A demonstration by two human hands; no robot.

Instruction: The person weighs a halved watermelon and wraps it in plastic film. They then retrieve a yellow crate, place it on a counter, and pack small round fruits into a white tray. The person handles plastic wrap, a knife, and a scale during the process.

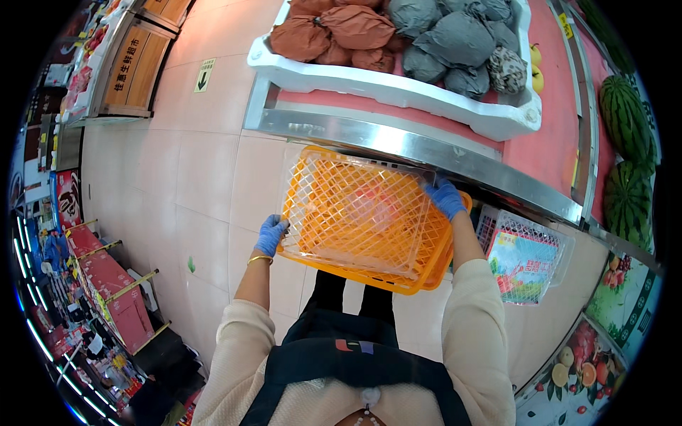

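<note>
A clear plastic lattice basket (351, 258) lies over orange plastic baskets (439, 277), which are stacked one in another. Something pink and red (375, 205) shows blurred through the lattice. My left hand (272, 234), in a blue glove, grips the left edge of the stack; which layers its fingers hold is hidden. At the upper right corner, my right hand (445, 198), gloved too, has its fingers closed around the clear basket's rim. The stack is held in front of my legs, beside the metal edge (373, 138) of a display stand.
A white foam crate (394, 85) of fruit wrapped in brown and grey paper rests on the pink stand. Watermelons (627, 205) lie at right. Another clear basket (559, 266) with a printed sheet stands on the floor. Wooden display cases (128, 69) and pink-covered boxes (114, 293) are at left.
</note>
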